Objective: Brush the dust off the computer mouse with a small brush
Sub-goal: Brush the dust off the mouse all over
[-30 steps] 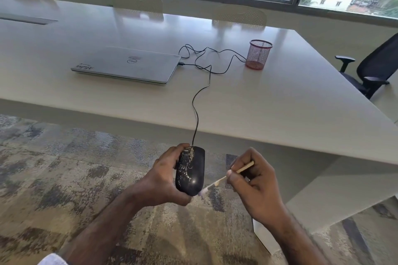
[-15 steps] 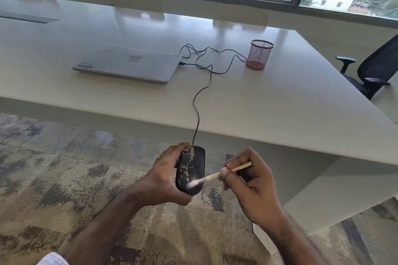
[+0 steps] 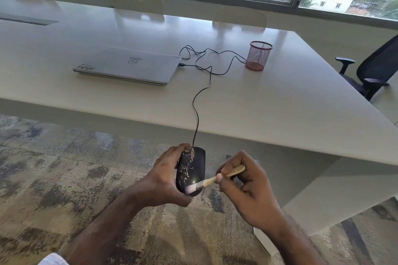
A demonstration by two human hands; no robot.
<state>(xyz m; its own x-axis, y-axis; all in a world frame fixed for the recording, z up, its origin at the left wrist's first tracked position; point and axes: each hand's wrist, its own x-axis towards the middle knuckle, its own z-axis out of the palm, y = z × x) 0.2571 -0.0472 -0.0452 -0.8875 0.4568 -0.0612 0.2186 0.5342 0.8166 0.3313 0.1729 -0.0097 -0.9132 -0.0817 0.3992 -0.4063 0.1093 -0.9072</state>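
Left hand [image 3: 165,180] grips the mouse [image 3: 190,171]. Right hand [image 3: 245,187] pinches the brush [image 3: 213,179], bristles now lower on its dusty shell; sweeping continues.

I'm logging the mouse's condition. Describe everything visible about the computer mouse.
The computer mouse is black, glossy and wired, held in the air off the table's near edge, top up. Pale dust speckles its left half; the right half looks cleaner. The left hand grips its left side and near end. The small brush, pinched by the right hand, has its bristles on the near end. The cable runs up onto the table toward the laptop.
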